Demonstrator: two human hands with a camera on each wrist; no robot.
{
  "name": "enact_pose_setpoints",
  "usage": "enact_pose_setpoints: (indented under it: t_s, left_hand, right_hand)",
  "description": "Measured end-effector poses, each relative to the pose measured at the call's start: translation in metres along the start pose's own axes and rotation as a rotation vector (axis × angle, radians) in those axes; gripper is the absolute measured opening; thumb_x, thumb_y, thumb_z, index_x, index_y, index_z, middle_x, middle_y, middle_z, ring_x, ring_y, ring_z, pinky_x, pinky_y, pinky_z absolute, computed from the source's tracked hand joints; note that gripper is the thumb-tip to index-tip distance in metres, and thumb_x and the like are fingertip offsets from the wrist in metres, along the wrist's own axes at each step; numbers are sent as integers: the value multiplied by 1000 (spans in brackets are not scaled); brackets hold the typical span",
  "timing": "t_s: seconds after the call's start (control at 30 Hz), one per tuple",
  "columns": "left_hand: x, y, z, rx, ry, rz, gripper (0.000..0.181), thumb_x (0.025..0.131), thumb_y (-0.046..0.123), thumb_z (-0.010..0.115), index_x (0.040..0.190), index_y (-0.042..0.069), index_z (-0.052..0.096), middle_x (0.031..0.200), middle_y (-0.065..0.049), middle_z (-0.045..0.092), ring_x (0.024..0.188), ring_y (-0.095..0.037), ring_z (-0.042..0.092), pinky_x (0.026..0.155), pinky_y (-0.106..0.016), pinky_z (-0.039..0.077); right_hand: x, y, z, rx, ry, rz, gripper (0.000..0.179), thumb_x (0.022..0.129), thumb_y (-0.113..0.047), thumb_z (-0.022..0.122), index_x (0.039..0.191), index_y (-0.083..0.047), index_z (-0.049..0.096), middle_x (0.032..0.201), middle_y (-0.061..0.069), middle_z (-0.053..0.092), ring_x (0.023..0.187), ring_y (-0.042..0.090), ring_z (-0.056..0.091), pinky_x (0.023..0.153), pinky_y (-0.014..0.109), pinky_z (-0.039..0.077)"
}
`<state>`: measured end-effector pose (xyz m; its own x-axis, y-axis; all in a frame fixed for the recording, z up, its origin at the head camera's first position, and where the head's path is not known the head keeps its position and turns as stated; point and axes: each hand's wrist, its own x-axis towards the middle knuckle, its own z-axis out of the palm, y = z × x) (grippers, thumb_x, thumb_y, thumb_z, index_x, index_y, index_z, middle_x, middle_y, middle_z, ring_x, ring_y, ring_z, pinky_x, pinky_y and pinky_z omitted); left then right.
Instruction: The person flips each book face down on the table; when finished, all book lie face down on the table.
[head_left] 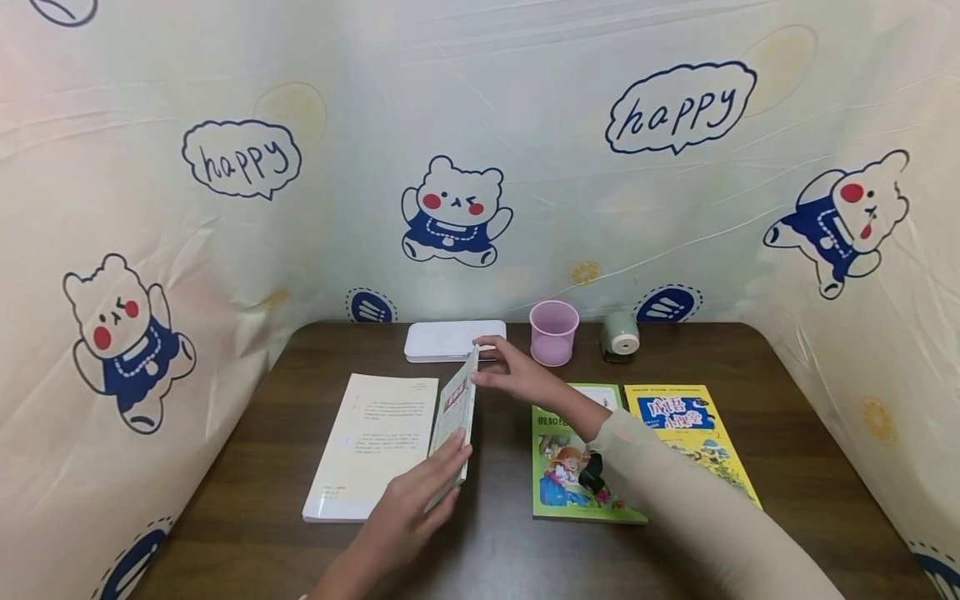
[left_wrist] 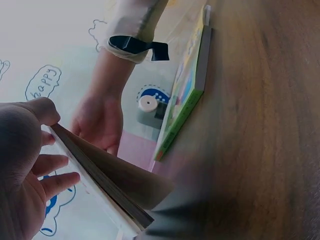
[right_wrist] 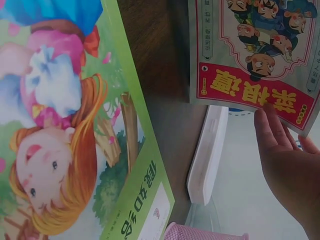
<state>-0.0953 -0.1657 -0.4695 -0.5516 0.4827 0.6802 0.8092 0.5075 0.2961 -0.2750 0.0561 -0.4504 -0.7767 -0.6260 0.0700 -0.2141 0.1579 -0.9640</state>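
Observation:
Both hands hold a thin book (head_left: 455, 398) tilted up on edge over the middle of the table. My left hand (head_left: 416, 492) grips its near lower part, the thumb on one side and the fingers on the other. At the far upper corner, my right hand (head_left: 517, 371) pinches the edge. The right wrist view shows the red and pale cover (right_wrist: 250, 90) with cartoon figures. In the left wrist view one cover stands slightly apart from the page block (left_wrist: 100, 175). Left of the held book lies a cream book (head_left: 375, 450) with printed lines facing up.
A green picture book (head_left: 551, 492) and a yellow book (head_left: 708, 417) lie at the right, partly under the right forearm. Along the back stand a white flat case (head_left: 442, 340), a pink cup (head_left: 553, 337) and a small green device (head_left: 619, 335). A printed curtain (head_left: 465, 83) surrounds the table.

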Motion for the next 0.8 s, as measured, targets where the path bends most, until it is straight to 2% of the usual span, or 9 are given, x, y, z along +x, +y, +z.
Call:
enact_pose_setpoints:
  t_s: [0.1, 0.3, 0.5, 0.63, 0.8]
  left_hand:
    - [-1, 1, 3, -9, -5, -6, 43, 109, 24, 51, 145, 3, 58, 148, -18, 57, 134, -30, 59, 115, -20, 37]
    - [-6, 2, 9, -65, -38, -97, 50, 101, 18, 68, 149, 10, 56, 152, -12, 55, 138, -26, 56, 115, -17, 34]
    - [-8, 4, 16, -125, -45, -152, 55, 101, 18, 68, 151, 6, 51, 155, -14, 51, 141, -26, 52, 117, -17, 32]
    - [-8, 3, 21, -129, -45, -172, 61, 99, 17, 71, 153, 4, 47, 157, -15, 49, 143, -27, 50, 118, -19, 31]
    - [-10, 2, 27, -123, -80, -232, 66, 96, 21, 75, 155, 8, 47, 159, -13, 46, 142, -28, 51, 118, -18, 30]
  right_hand:
    - [-3, 1, -1, 12, 3, 18, 68, 99, -22, 70, 156, -15, 33, 154, 18, 48, 139, 36, 53, 109, 52, 49]
    - [-8, 4, -4, 78, -16, 35, 74, 98, -24, 73, 159, -17, 31, 157, 22, 42, 133, 38, 58, 104, 57, 51]
    - [-15, 4, -8, 121, -16, 63, 73, 98, -22, 73, 159, -23, 33, 160, 21, 36, 125, 35, 63, 102, 59, 51]
    - [-19, 3, -10, 140, -10, 69, 73, 99, -17, 71, 160, -19, 32, 159, 25, 33, 122, 37, 65, 103, 61, 49]
    - [-25, 4, -13, 130, 0, 71, 73, 98, -16, 71, 160, -16, 33, 158, 26, 35, 121, 35, 65, 103, 60, 50]
